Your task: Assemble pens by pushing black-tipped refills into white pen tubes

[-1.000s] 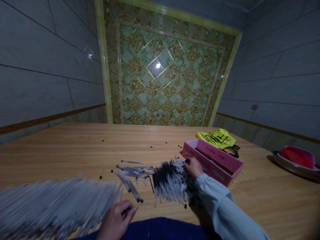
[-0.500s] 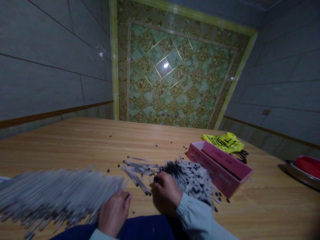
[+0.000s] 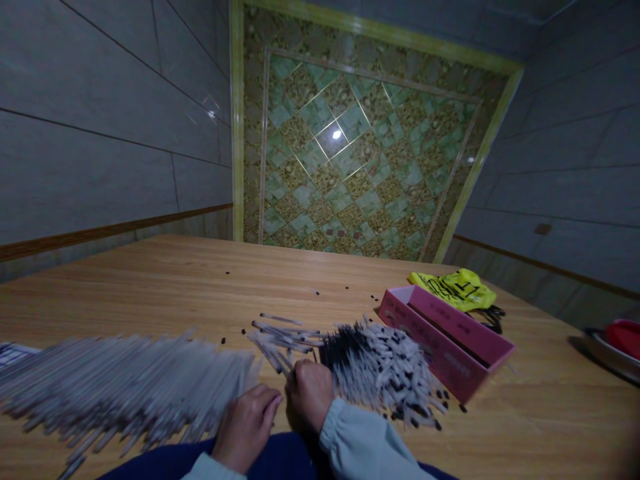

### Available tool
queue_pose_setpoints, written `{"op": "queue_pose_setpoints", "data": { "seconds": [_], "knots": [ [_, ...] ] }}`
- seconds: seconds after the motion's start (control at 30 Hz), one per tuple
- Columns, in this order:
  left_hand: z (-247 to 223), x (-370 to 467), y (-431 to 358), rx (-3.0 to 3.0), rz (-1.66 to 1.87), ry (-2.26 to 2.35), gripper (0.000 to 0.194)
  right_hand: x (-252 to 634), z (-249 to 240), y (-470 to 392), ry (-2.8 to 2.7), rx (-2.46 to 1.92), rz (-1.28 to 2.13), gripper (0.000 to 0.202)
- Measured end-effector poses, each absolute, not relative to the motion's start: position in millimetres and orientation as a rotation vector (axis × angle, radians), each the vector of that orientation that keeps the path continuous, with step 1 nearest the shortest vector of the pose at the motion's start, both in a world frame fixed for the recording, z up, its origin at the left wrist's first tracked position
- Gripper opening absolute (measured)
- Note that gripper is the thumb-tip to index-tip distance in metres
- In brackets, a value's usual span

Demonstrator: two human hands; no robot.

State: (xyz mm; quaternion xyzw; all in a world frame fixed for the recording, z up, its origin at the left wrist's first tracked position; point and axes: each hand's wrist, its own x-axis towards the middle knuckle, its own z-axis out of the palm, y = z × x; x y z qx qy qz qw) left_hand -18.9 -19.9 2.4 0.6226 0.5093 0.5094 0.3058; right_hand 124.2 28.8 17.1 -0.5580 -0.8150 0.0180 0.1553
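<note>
On the wooden table, my left hand point(image 3: 249, 421) rests beside a wide heap of long clear tubes point(image 3: 125, 380); its fingers are closed, and what they hold, if anything, is too small to tell. Close to its right, my right hand point(image 3: 311, 393) has its fingers curled together at the near end of some loose black-tipped tubes point(image 3: 281, 337). Whether it grips one is hidden. Right of it lies a pile of short white and black pieces point(image 3: 400, 363), with dark tips bunched on its left side.
An open pink box point(image 3: 450, 340) stands behind the pile to the right. Past it lies a yellow bag point(image 3: 457, 288) with black print. A metal dish with something red point(image 3: 625, 337) is at the right edge. Small black bits point(image 3: 243, 331) are scattered about.
My right hand has moved left, away from the pile to the near ends of the loose tubes and closer to my left hand. The view has shifted slightly.
</note>
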Motion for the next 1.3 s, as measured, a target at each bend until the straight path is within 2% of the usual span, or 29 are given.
{"op": "queue_pose_setpoints", "data": {
  "seconds": [0.2,0.43,0.57,0.77,0.9,1.0,1.3],
  "knots": [
    [2.8,-17.9,-20.5,1.84,1.185,1.385,0.018,132.8,23.1,24.0,-2.193,-1.752,0.148,0.018],
    [12.5,-10.1,-20.5,1.56,1.224,1.312,0.024,154.9,19.0,0.9,-1.801,-1.398,0.915,0.017],
    [12.8,-7.5,-18.9,1.036,1.223,1.117,0.042,151.7,12.3,-14.6,-1.658,-1.221,1.115,0.02],
    [11.9,-19.0,-20.4,0.685,1.437,1.002,0.033,152.3,3.9,-14.1,-1.374,-0.951,1.322,0.046],
    [8.8,-25.4,-18.8,0.581,1.478,0.988,0.031,156.9,-1.8,-11.6,-0.92,-0.822,1.89,0.07],
    [5.1,-26.7,-17.3,0.559,1.467,0.977,0.031,160.7,0.1,-12.9,-0.64,-0.645,2.221,0.08],
    [6.2,-27.4,-18.7,0.533,1.445,0.987,0.033,161.9,3.1,-14.9,-0.541,-0.542,2.309,0.087]
  ]
}}
